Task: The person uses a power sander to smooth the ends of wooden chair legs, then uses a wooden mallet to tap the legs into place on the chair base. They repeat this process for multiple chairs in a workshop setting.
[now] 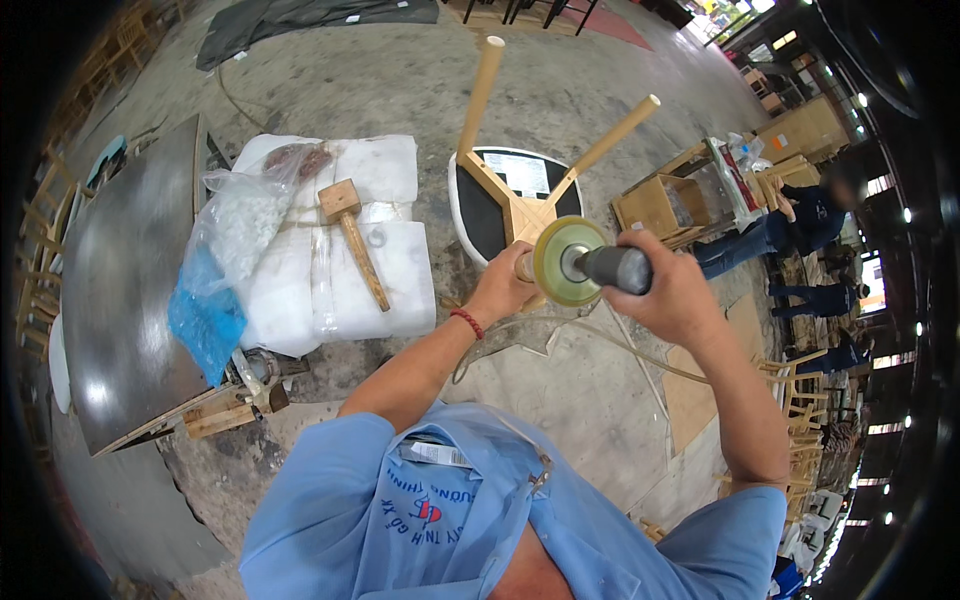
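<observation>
A chair lies upside down before me, its wooden legs (482, 95) pointing up from crossed rails above a black seat underside (480, 222) with a white rim. My left hand (503, 288), with a red beaded bracelet at the wrist, is closed around the end of a near chair leg (524, 266). My right hand (672, 288) grips the dark body of a handheld disc sander (622, 269). Its round yellow-green disc (556, 262) stands right by that leg end; whether it touches cannot be made out. The disc hides part of the leg.
Left of the chair, a wooden mallet (347, 228) lies on a white wrapped bundle (390, 280) beside clear and blue plastic bags (208, 315). A dark-topped table (130, 300) stands farther left. A thin hose (640, 358) crosses below the sander. Cartons (660, 205) and other people (790, 230) are at right.
</observation>
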`<state>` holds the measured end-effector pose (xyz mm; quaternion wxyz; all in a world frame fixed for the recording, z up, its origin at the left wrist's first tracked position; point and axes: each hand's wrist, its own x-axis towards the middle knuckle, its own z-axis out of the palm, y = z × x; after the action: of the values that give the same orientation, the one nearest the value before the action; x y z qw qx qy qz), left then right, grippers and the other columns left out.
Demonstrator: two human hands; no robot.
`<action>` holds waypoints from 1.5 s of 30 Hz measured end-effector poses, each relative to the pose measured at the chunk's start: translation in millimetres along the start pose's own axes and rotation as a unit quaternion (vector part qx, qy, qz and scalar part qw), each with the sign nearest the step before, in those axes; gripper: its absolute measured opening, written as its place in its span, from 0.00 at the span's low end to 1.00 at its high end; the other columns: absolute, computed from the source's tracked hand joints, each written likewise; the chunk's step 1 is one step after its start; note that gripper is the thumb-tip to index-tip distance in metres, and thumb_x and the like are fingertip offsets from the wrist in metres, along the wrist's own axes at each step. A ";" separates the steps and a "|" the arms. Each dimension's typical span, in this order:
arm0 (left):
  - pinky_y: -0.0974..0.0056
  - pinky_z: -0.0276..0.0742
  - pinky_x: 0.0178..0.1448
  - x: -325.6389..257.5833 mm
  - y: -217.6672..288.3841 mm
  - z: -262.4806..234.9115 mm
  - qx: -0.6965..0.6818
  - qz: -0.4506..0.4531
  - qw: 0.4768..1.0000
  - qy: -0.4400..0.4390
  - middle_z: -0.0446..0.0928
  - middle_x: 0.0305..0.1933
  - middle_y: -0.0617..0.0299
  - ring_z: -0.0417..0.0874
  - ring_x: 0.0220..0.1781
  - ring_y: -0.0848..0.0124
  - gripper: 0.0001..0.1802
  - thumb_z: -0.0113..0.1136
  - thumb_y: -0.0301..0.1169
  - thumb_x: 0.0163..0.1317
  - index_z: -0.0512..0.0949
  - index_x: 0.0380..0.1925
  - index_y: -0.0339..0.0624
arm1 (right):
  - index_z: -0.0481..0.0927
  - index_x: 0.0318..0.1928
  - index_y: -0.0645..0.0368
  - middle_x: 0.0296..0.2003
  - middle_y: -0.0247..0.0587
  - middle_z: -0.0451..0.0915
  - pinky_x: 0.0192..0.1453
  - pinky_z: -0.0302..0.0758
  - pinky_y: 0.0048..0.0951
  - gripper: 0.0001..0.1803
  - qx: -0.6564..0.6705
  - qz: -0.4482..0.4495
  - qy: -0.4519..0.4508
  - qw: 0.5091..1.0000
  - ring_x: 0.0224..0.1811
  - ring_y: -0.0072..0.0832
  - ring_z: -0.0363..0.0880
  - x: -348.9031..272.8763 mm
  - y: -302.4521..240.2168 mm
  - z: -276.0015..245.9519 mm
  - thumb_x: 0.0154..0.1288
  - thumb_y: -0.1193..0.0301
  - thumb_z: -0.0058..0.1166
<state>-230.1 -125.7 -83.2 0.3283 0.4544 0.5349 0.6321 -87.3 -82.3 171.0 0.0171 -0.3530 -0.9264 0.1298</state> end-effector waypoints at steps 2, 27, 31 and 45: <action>0.61 0.78 0.52 0.1 -7.0 1.0 -0.014 0.023 1.000 0.013 0.82 0.44 0.54 0.84 0.47 0.62 0.23 0.74 0.31 0.52 0.75 0.46 0.40 | 0.75 0.54 0.53 0.34 0.55 0.84 0.46 0.81 0.44 0.29 -0.013 -0.005 -0.020 1.000 0.39 0.51 0.84 -1.4 -4.1 9.2 0.51 0.61 0.67; 0.63 0.75 0.54 -2.1 -4.2 -0.3 0.050 0.022 0.999 -0.001 0.79 0.45 0.57 0.81 0.48 0.66 0.24 0.72 0.28 0.54 0.71 0.49 0.42 | 0.77 0.49 0.65 0.30 0.39 0.81 0.38 0.78 0.29 0.26 0.078 0.082 -0.140 0.984 0.30 0.23 0.81 42.0 -2.8 -21.2 0.50 0.67 0.68; 0.61 0.75 0.54 -2.5 -14.0 1.3 0.033 0.030 0.999 -0.018 0.79 0.45 0.56 0.81 0.49 0.63 0.24 0.72 0.31 0.55 0.71 0.49 0.42 | 0.76 0.48 0.65 0.30 0.37 0.81 0.36 0.77 0.25 0.24 0.215 0.110 -0.131 0.962 0.29 0.21 0.80 10.8 31.6 -7.3 0.51 0.68 0.67; 0.59 0.75 0.60 -117.0 86.1 -27.9 -0.069 -0.128 0.970 -0.195 0.78 0.56 0.52 0.79 0.58 0.64 0.42 0.67 0.54 0.59 0.68 0.63 0.33 | 0.62 0.69 0.47 0.43 0.56 0.76 0.23 0.72 0.32 0.49 0.868 -0.132 -0.049 0.475 0.23 0.32 0.72 -15.3 16.0 51.5 0.61 0.24 0.34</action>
<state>-206.4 -259.9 -25.8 0.5345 0.4730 0.4694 0.5198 -71.8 -92.6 118.1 0.2860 -0.0244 -0.3750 0.8815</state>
